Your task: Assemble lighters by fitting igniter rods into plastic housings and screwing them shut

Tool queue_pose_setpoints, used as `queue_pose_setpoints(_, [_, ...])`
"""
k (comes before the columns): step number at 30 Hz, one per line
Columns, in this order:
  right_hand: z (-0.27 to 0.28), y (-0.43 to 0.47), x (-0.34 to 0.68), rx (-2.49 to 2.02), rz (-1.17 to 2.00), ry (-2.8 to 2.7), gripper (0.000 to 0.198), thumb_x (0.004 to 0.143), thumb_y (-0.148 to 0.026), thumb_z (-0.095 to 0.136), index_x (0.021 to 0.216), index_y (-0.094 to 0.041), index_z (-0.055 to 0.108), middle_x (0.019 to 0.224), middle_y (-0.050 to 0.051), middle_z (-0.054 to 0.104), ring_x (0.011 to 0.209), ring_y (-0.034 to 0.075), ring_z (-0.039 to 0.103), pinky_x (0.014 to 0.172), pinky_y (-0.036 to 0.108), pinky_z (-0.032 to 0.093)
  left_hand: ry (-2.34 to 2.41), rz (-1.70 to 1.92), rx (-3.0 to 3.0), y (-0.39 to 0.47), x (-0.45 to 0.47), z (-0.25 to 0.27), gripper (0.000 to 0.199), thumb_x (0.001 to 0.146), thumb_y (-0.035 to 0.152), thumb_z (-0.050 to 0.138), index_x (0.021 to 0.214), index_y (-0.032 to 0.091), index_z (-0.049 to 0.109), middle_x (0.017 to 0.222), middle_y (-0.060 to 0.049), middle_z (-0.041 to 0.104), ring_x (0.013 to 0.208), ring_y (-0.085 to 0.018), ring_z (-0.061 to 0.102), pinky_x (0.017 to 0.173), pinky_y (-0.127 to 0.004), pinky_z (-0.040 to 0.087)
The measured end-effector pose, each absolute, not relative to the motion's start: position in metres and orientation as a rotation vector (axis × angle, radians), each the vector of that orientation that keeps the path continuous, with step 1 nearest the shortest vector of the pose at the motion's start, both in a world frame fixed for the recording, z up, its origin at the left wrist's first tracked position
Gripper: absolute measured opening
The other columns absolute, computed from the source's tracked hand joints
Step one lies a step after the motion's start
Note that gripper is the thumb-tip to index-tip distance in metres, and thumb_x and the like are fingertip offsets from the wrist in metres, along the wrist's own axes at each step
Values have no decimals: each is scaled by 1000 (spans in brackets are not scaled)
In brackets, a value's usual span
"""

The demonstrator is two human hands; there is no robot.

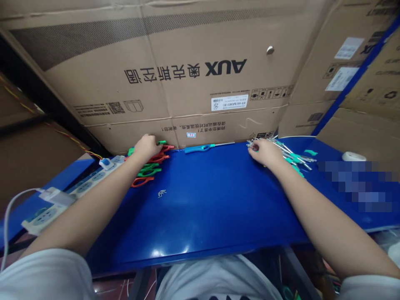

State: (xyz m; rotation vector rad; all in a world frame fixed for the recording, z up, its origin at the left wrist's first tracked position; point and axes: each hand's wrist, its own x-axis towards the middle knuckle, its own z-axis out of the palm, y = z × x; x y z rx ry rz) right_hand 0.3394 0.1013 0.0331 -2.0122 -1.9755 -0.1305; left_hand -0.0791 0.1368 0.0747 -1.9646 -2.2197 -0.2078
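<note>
Preferably, separate pieces singly to avoid snagging. Left hand [148, 146] is at red and green looped plastic handles [161, 157], far left; right hand [265, 151] at thin silver metal rods [291, 153], far right; I cannot tell whether either grasps.

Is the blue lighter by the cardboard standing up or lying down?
Lying down: the blue lighter stretches lengthwise along the table, its thin metal rod pointing sideways.
</note>
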Motion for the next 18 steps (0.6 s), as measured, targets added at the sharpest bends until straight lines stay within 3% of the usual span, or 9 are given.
queue_pose_setpoints(3, [35,97,331,-1916,-157,-1978,21,90,-33,53,86,-21,69,102,9,73,93,26,66,63,31,40,-2204,-192,-1953,131,-83,73,26,90,34,55,94,17,73,110,-17,70,107,-33,66,86,-37,54])
queue_pose_setpoints(8, [34,94,322,-1728,-154,-2012,22,90,-30,52,76,-20,64,92,8,72,87,25,65,66,31,40,-2171,-183,-1913,122,-81,79,28,93,31,50,98,16,73,106,-19,72,101,-37,68,78,-42,53])
queue_pose_setpoints(12, [34,92,318,-1575,-110,-2009,23,90,-31,53,72,-20,61,85,7,70,79,22,62,68,31,40,-2031,-225,-1965,109,-62,84,27,95,31,46,102,17,69,113,-17,71,106,-36,66,82,-42,52])
queue_pose_setpoints(18, [35,84,307,-1232,160,-2105,20,89,-31,54,82,-19,68,79,5,68,67,17,57,67,30,42,-1691,-223,-2322,70,4,70,24,97,31,48,97,16,67,104,-13,73,102,-32,68,84,-40,51])
